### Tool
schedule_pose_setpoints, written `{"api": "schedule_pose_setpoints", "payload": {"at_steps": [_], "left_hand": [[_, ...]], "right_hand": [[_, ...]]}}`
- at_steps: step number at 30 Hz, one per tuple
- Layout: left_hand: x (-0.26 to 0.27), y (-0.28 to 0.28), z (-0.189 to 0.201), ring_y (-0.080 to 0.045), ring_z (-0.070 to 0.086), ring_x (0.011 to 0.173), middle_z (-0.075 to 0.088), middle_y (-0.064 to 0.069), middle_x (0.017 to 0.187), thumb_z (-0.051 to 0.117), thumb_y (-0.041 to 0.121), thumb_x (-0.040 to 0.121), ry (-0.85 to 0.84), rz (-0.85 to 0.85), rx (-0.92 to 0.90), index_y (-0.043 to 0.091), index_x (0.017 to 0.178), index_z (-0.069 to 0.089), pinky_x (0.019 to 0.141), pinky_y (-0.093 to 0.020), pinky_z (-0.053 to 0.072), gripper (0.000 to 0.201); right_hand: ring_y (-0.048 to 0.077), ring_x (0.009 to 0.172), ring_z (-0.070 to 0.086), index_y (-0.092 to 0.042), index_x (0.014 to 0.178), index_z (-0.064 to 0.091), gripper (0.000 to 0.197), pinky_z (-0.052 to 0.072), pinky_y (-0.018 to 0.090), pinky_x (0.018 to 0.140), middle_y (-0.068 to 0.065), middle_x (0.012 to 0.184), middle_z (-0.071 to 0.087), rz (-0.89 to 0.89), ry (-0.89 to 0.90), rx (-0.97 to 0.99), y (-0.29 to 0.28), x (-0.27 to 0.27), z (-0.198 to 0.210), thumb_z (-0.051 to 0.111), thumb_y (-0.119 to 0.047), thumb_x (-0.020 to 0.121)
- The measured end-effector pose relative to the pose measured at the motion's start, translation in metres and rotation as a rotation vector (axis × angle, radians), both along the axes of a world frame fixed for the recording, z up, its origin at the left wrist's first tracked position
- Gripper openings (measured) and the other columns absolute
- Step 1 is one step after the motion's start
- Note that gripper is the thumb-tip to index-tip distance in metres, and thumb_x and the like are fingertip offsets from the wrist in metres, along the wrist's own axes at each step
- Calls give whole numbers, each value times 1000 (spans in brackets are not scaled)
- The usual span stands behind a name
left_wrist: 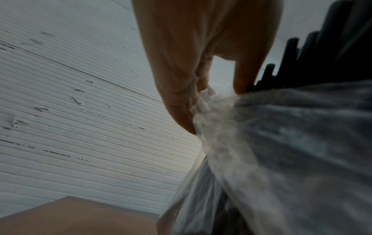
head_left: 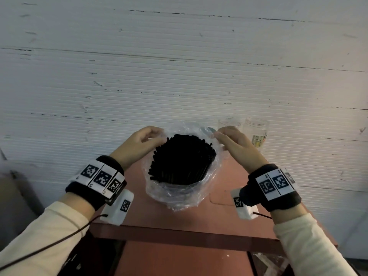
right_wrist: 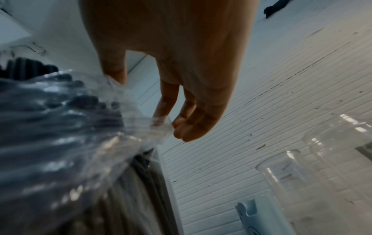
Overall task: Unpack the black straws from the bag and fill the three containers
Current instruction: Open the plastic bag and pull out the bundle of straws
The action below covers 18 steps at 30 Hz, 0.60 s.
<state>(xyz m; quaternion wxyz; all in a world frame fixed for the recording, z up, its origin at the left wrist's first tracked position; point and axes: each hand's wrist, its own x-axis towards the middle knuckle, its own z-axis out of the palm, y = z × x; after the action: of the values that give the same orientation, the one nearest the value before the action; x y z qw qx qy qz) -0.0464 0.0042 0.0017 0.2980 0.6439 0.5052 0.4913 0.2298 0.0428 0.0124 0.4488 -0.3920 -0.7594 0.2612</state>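
A thick bundle of black straws [head_left: 182,159] stands upright in a clear plastic bag [head_left: 180,196] on the reddish table [head_left: 179,218]. The bag's mouth is rolled down around the bundle. My left hand [head_left: 148,137] pinches the bag's rim at the far left; in the left wrist view the left hand [left_wrist: 201,98] bunches the bag [left_wrist: 281,143] beside the straws [left_wrist: 289,60]. My right hand [head_left: 223,136] pinches the rim at the far right, and in the right wrist view the right hand [right_wrist: 141,103] holds the bag [right_wrist: 70,127]. Two clear containers [head_left: 229,124] [head_left: 256,134] stand at the back right.
A white ribbed wall [head_left: 179,66] rises directly behind the table. The clear containers [right_wrist: 286,178] [right_wrist: 342,143] stand close to my right hand, with a pale blue-white object [right_wrist: 253,214] below them. The table is narrow, and its front edge [head_left: 179,234] lies near my wrists.
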Motion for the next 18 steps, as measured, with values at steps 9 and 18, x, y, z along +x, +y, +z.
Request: {"api": "schedule_pose_setpoints", "payload": {"at_steps": [9, 18], "left_hand": [[2, 8, 1, 0, 36, 43, 44, 15, 48, 46, 26, 100, 62, -55, -20, 14, 79, 53, 46, -14, 30, 26], [0, 14, -2, -31, 55, 86, 62, -22, 100, 46, 22, 102, -127, -88, -216, 20, 105, 58, 73, -38, 46, 12]], "right_hand": [[8, 56, 41, -9, 79, 54, 20, 36, 19, 58, 1, 66, 48, 104, -187, 59, 11, -6, 8, 51, -12, 99], [-5, 64, 51, -19, 95, 63, 26, 41, 15, 65, -9, 83, 58, 123, -101, -79, 28, -10, 0, 48, 3, 94]]}}
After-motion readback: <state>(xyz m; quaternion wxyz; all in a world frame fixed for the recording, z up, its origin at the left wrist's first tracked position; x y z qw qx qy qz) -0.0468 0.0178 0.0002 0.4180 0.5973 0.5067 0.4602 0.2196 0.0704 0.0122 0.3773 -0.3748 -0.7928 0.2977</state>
